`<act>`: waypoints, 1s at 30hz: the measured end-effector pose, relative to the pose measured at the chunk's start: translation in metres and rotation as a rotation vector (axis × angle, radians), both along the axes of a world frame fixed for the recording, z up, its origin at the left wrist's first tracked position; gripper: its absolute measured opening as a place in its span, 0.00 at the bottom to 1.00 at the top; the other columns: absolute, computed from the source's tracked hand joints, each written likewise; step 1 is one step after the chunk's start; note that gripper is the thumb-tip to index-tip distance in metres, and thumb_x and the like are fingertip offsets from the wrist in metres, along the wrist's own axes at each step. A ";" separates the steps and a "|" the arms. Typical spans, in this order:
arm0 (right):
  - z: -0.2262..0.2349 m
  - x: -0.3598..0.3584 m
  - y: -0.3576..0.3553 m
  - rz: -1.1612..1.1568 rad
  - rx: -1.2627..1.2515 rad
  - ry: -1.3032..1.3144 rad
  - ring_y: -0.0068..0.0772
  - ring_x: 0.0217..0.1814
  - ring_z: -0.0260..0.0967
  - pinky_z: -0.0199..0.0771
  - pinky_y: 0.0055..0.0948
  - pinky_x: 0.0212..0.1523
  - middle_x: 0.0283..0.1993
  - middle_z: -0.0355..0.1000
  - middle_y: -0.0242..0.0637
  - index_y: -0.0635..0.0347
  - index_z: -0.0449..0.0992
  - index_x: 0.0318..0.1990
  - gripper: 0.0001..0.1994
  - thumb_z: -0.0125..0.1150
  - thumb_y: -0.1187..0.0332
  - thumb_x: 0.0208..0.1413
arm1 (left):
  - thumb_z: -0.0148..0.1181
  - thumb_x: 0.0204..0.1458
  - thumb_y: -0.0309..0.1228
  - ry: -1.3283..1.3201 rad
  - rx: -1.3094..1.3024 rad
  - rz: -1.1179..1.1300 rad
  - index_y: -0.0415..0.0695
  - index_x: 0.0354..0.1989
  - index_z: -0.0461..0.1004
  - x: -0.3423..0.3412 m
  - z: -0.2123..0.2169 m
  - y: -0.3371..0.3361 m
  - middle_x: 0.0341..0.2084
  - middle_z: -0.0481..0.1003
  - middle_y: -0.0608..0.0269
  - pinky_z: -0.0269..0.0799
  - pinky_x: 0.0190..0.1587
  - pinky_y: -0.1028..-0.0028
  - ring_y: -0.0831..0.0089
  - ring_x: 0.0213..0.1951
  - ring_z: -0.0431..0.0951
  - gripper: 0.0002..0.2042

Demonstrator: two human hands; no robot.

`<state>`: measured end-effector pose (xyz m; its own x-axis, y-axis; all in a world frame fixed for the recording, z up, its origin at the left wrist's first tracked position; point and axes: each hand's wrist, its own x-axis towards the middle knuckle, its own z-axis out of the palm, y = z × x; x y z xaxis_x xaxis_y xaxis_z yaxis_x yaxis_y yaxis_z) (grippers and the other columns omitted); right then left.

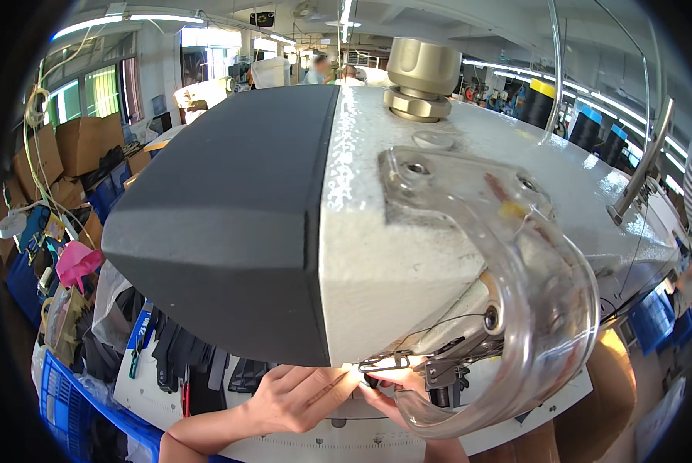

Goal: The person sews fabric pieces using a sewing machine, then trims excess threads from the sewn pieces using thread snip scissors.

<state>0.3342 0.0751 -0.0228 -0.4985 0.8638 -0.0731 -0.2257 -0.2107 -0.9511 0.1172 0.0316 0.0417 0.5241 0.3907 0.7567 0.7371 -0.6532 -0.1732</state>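
The grey-and-white head of an industrial sewing machine [407, 255] fills the middle of the view. Below its lower edge, my left hand [299, 397] reaches in from the left, fingers bent and pressed together at the tips. My right hand [392, 378] meets it there, thumb and finger closing near a small dark bit, partly behind the clear plastic guard [577, 309]. What either hand pinches is too small and covered to name. Both sets of fingertips are beside the presser-foot and needle parts [442, 370], over the white table [284, 447].
Dark cut fabric pieces [180, 351] lie on the table at left, near red-handled tool [185, 393] and green-handled tool [134, 363]. A blue crate [91, 409] stands at the left edge. Thread cones [537, 104] stand behind at right; cardboard boxes [87, 147] are far left.
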 end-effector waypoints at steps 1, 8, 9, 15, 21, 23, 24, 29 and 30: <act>-0.003 -0.001 0.000 -0.009 -0.035 0.029 0.26 0.47 0.70 0.71 0.28 0.49 0.49 0.76 0.34 0.62 0.78 0.53 0.14 0.66 0.68 0.61 | 0.66 0.38 0.27 0.019 0.011 0.013 0.44 0.42 0.85 0.000 0.002 -0.001 0.36 0.81 0.63 0.73 0.29 0.79 0.74 0.32 0.81 0.18; -0.021 0.013 0.004 -0.042 0.642 -0.651 0.35 0.48 0.78 0.78 0.38 0.51 0.45 0.80 0.32 0.52 0.81 0.52 0.20 0.67 0.49 0.60 | 0.65 0.38 0.27 0.038 0.024 0.040 0.45 0.41 0.85 0.003 0.006 -0.002 0.34 0.80 0.63 0.71 0.27 0.79 0.75 0.31 0.80 0.17; -0.027 0.012 0.005 -0.096 0.653 -0.615 0.34 0.45 0.79 0.79 0.38 0.48 0.41 0.81 0.30 0.50 0.82 0.49 0.19 0.69 0.49 0.58 | 0.65 0.38 0.27 0.036 0.022 0.038 0.45 0.41 0.85 0.003 0.006 -0.002 0.34 0.80 0.63 0.71 0.27 0.80 0.75 0.31 0.80 0.17; -0.049 0.007 0.014 -0.091 0.708 -0.748 0.33 0.46 0.78 0.78 0.37 0.49 0.43 0.81 0.30 0.50 0.82 0.50 0.20 0.70 0.48 0.58 | 0.65 0.38 0.27 -0.047 -0.034 0.010 0.43 0.43 0.83 0.005 0.002 -0.002 0.34 0.80 0.62 0.70 0.26 0.79 0.75 0.30 0.79 0.18; -0.015 0.016 0.003 -0.132 0.713 -0.542 0.32 0.48 0.79 0.78 0.34 0.51 0.47 0.82 0.31 0.50 0.82 0.52 0.20 0.72 0.50 0.57 | 0.65 0.38 0.26 -0.036 -0.046 0.004 0.42 0.43 0.83 0.005 -0.003 0.000 0.35 0.80 0.62 0.70 0.26 0.80 0.74 0.30 0.79 0.19; -0.009 0.012 0.003 -0.108 0.628 -0.551 0.32 0.48 0.79 0.78 0.33 0.52 0.48 0.82 0.31 0.50 0.82 0.53 0.20 0.71 0.51 0.58 | 0.65 0.38 0.26 -0.036 -0.061 0.012 0.41 0.43 0.83 0.005 -0.004 -0.001 0.35 0.79 0.61 0.71 0.27 0.79 0.74 0.31 0.79 0.19; -0.008 0.010 0.003 -0.070 0.555 -0.592 0.32 0.49 0.79 0.77 0.32 0.52 0.48 0.82 0.31 0.51 0.82 0.53 0.20 0.71 0.52 0.59 | 0.65 0.38 0.26 -0.031 -0.050 0.009 0.41 0.43 0.83 0.004 -0.004 -0.001 0.35 0.79 0.61 0.71 0.27 0.79 0.74 0.31 0.79 0.19; -0.012 0.009 0.006 -0.079 0.642 -0.498 0.32 0.47 0.79 0.78 0.32 0.53 0.48 0.82 0.30 0.54 0.82 0.53 0.18 0.70 0.56 0.60 | 0.66 0.38 0.26 -0.037 -0.077 0.027 0.42 0.43 0.83 0.003 -0.010 0.002 0.34 0.79 0.61 0.74 0.28 0.78 0.74 0.30 0.79 0.19; -0.013 0.009 0.006 -0.075 0.676 -0.505 0.29 0.44 0.76 0.75 0.30 0.49 0.45 0.81 0.29 0.56 0.82 0.52 0.16 0.70 0.59 0.60 | 0.66 0.38 0.26 -0.029 -0.075 0.018 0.42 0.43 0.84 0.002 -0.012 0.003 0.34 0.79 0.62 0.74 0.28 0.78 0.74 0.30 0.79 0.19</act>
